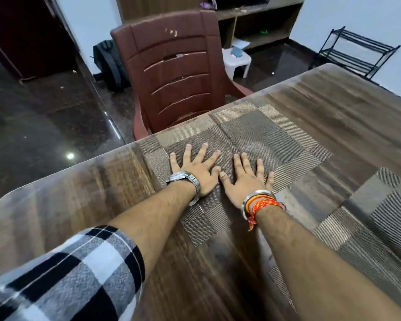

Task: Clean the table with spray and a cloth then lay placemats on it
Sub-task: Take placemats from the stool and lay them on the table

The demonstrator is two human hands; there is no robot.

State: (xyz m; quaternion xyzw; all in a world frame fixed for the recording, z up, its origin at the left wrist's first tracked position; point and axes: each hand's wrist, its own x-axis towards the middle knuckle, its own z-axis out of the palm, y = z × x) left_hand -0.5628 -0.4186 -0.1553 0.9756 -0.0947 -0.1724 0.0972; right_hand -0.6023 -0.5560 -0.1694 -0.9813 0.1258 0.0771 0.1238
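You are pressing both hands flat on the placemat [259, 140], a woven brown mat with a paler checked border that is lying on the wooden table [333, 105] at the edge just beside the brown plastic chair [171, 72].

Your left hand [198, 169] is lying palm down on the mat's left half, fingers spread wide and straight, gripping nothing. A metal wristwatch [185, 179] is sitting on that wrist, and a black-and-white checked sleeve [74, 269] is rolled back up the forearm.

Your right hand [245, 179] is lying palm down just right of the left one, fingers straight and moderately spread, also holding nothing. The two thumbs are meeting or nearly meeting over the mat's middle. A steel bangle [252, 200] and orange-red threads [264, 205] are circling the right wrist.

A crease is running across the mat from the chair side toward your hands.

A second placemat [368, 218] of the same weave is lying on the table well to the right of the first mat, apart from it, partly covered by your right forearm.

Beyond the chair, a white stool [237, 60] is standing on the dark floor. A black wire rack [357, 52] is standing against the wall, far right of the chair.
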